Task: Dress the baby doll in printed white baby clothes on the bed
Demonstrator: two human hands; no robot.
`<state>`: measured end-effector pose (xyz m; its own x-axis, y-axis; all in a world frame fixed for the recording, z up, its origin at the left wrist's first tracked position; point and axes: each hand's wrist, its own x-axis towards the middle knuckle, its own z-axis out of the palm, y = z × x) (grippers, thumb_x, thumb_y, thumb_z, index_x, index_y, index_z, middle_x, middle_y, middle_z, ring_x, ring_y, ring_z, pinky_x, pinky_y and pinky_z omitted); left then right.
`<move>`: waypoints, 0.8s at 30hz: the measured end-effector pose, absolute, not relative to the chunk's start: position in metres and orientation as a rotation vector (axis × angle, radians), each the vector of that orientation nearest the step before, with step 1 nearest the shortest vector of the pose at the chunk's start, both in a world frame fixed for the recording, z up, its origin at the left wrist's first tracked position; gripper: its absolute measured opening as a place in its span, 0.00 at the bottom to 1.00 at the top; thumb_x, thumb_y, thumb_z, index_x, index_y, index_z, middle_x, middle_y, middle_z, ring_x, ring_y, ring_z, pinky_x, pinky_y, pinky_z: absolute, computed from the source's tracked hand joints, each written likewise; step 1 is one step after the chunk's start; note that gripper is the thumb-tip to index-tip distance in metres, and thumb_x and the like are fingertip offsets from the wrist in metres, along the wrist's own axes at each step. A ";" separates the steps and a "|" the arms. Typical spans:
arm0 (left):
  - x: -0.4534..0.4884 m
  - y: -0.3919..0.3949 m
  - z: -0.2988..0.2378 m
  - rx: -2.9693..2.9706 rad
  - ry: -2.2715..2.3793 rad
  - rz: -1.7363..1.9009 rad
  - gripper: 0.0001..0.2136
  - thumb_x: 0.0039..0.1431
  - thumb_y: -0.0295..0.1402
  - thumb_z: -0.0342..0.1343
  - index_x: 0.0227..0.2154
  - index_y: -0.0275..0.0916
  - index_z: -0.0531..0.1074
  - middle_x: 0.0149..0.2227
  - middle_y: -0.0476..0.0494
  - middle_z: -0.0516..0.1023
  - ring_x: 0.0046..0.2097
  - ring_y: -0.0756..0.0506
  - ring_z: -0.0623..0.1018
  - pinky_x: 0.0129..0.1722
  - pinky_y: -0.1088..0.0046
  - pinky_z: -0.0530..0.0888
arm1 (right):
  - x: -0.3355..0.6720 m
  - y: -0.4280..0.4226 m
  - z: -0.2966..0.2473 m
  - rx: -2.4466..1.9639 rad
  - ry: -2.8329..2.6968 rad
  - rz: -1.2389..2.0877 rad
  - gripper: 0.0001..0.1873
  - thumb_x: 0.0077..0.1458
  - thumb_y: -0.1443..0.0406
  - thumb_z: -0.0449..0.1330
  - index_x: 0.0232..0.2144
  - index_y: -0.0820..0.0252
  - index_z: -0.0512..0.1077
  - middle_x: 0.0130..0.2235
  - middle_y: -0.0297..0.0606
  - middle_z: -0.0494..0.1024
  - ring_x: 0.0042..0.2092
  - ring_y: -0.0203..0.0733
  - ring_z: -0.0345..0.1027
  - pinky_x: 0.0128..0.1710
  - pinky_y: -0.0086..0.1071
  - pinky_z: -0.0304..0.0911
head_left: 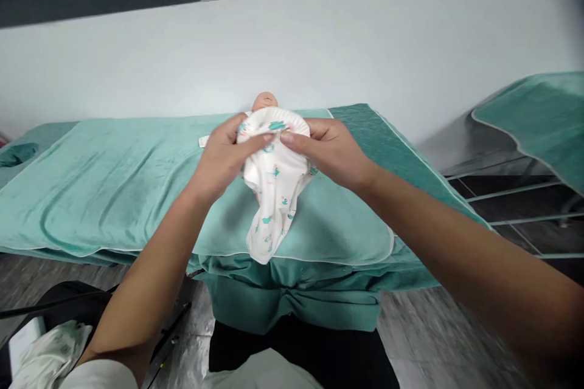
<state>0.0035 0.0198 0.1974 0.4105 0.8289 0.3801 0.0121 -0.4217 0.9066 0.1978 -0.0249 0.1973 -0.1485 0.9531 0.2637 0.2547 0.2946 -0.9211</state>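
My left hand (225, 155) and my right hand (331, 149) both grip a small white baby garment (272, 188) with teal prints, held up over a teal-covered bed (114, 194). The fingers bunch its opening into a ring at the top, and the rest hangs down between my wrists. Behind the garment lies a baby doll; only the top of its head (265, 100) shows, the body is hidden by the cloth and my hands.
A second teal-covered bed (542, 121) stands at the right, with a gap of dark floor between. A white wall runs behind. A dark stool (68, 304) and a light cloth (55, 352) sit at the lower left.
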 end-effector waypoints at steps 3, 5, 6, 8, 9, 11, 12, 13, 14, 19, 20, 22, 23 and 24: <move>-0.001 0.026 0.196 1.663 0.713 1.270 0.11 0.56 0.40 0.63 0.35 0.42 0.68 0.30 0.49 0.70 0.36 0.46 0.77 0.32 0.70 0.75 | 0.212 -0.028 0.195 -1.122 -1.791 1.122 0.21 0.52 0.45 0.64 0.25 0.55 0.72 0.24 0.32 0.70 0.28 0.37 0.64 0.24 0.31 0.54; -0.001 0.027 0.196 1.628 0.703 1.265 0.13 0.57 0.41 0.62 0.36 0.42 0.67 0.31 0.48 0.70 0.36 0.45 0.78 0.33 0.68 0.76 | 0.218 -0.030 0.195 -1.117 -1.841 1.189 0.20 0.50 0.46 0.66 0.26 0.56 0.73 0.24 0.32 0.70 0.27 0.37 0.63 0.24 0.30 0.54; -0.001 0.026 0.196 1.615 0.697 1.249 0.14 0.57 0.43 0.62 0.37 0.41 0.67 0.32 0.47 0.70 0.37 0.45 0.78 0.33 0.68 0.76 | 0.219 -0.030 0.196 -1.113 -1.818 1.166 0.21 0.50 0.45 0.66 0.26 0.56 0.73 0.25 0.32 0.70 0.28 0.37 0.63 0.24 0.30 0.55; 0.000 0.025 0.199 1.599 0.679 1.206 0.16 0.56 0.45 0.62 0.37 0.41 0.66 0.33 0.46 0.71 0.38 0.44 0.79 0.34 0.67 0.76 | 0.220 -0.031 0.199 -1.100 -1.703 1.040 0.21 0.50 0.45 0.65 0.27 0.56 0.72 0.26 0.32 0.71 0.29 0.37 0.64 0.25 0.31 0.57; 0.001 0.024 0.201 1.600 0.668 1.179 0.17 0.56 0.47 0.63 0.37 0.41 0.66 0.34 0.46 0.72 0.39 0.43 0.79 0.35 0.67 0.76 | 0.219 -0.032 0.202 -1.091 -1.633 0.965 0.22 0.51 0.44 0.64 0.28 0.55 0.72 0.27 0.33 0.71 0.30 0.38 0.65 0.26 0.31 0.57; 0.001 0.023 0.207 1.630 0.639 1.124 0.19 0.54 0.47 0.65 0.37 0.41 0.66 0.35 0.46 0.73 0.41 0.42 0.79 0.36 0.67 0.77 | 0.216 -0.033 0.208 -1.076 -1.526 0.848 0.22 0.53 0.43 0.62 0.29 0.55 0.70 0.28 0.33 0.70 0.31 0.38 0.65 0.27 0.31 0.58; 0.001 0.022 0.210 1.661 0.620 1.102 0.20 0.52 0.47 0.66 0.38 0.41 0.67 0.36 0.46 0.74 0.43 0.42 0.80 0.37 0.66 0.77 | 0.213 -0.034 0.211 -1.071 -1.502 0.810 0.23 0.54 0.43 0.62 0.30 0.55 0.70 0.28 0.33 0.69 0.31 0.38 0.65 0.27 0.31 0.58; 0.001 0.021 0.214 1.703 0.599 1.085 0.20 0.51 0.47 0.67 0.40 0.42 0.67 0.38 0.46 0.75 0.45 0.41 0.79 0.39 0.66 0.77 | 0.210 -0.034 0.215 -1.066 -1.495 0.782 0.23 0.54 0.43 0.62 0.30 0.55 0.70 0.28 0.33 0.69 0.31 0.38 0.65 0.27 0.31 0.58; 0.002 0.019 0.217 1.756 0.577 1.077 0.22 0.50 0.46 0.68 0.41 0.43 0.67 0.41 0.46 0.75 0.47 0.41 0.79 0.41 0.65 0.77 | 0.206 -0.035 0.219 -1.062 -1.500 0.759 0.23 0.54 0.42 0.62 0.30 0.55 0.69 0.28 0.33 0.69 0.31 0.38 0.65 0.27 0.31 0.58; 0.013 0.006 0.230 2.034 0.607 1.122 0.25 0.46 0.40 0.71 0.46 0.44 0.68 0.45 0.47 0.73 0.54 0.37 0.76 0.49 0.59 0.75 | 0.185 -0.038 0.230 -1.099 -1.572 0.709 0.27 0.54 0.39 0.60 0.29 0.56 0.68 0.28 0.33 0.65 0.34 0.38 0.65 0.28 0.30 0.57; 0.015 0.004 0.231 2.056 0.630 1.105 0.23 0.46 0.39 0.71 0.44 0.43 0.69 0.43 0.47 0.73 0.53 0.37 0.76 0.49 0.58 0.75 | 0.182 -0.038 0.230 -1.101 -1.583 0.711 0.27 0.54 0.39 0.59 0.28 0.56 0.67 0.27 0.33 0.65 0.34 0.38 0.65 0.28 0.30 0.57; 0.015 0.003 0.229 2.045 0.658 1.042 0.18 0.49 0.38 0.69 0.40 0.41 0.70 0.39 0.47 0.73 0.50 0.37 0.77 0.47 0.59 0.76 | 0.182 -0.037 0.229 -1.092 -1.598 0.721 0.27 0.55 0.39 0.59 0.26 0.56 0.66 0.27 0.33 0.65 0.34 0.38 0.65 0.28 0.30 0.57; 0.014 0.003 0.228 2.017 0.666 1.020 0.16 0.50 0.37 0.69 0.37 0.40 0.70 0.37 0.47 0.73 0.48 0.38 0.77 0.45 0.60 0.76 | 0.184 -0.037 0.227 -1.088 -1.599 0.726 0.27 0.55 0.40 0.59 0.26 0.56 0.66 0.27 0.33 0.65 0.34 0.38 0.65 0.28 0.30 0.57; 0.012 0.005 0.225 1.974 0.677 1.018 0.14 0.51 0.37 0.68 0.35 0.39 0.70 0.35 0.47 0.74 0.46 0.39 0.78 0.43 0.62 0.77 | 0.187 -0.036 0.224 -1.090 -1.604 0.737 0.26 0.56 0.40 0.59 0.26 0.56 0.67 0.27 0.33 0.66 0.34 0.38 0.65 0.29 0.30 0.57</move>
<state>0.0123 0.0054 0.2251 0.5334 0.7376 0.4140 0.0969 -0.5395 0.8364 0.1870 -0.0364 0.2244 -0.0734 0.9134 0.4003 0.2908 0.4036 -0.8675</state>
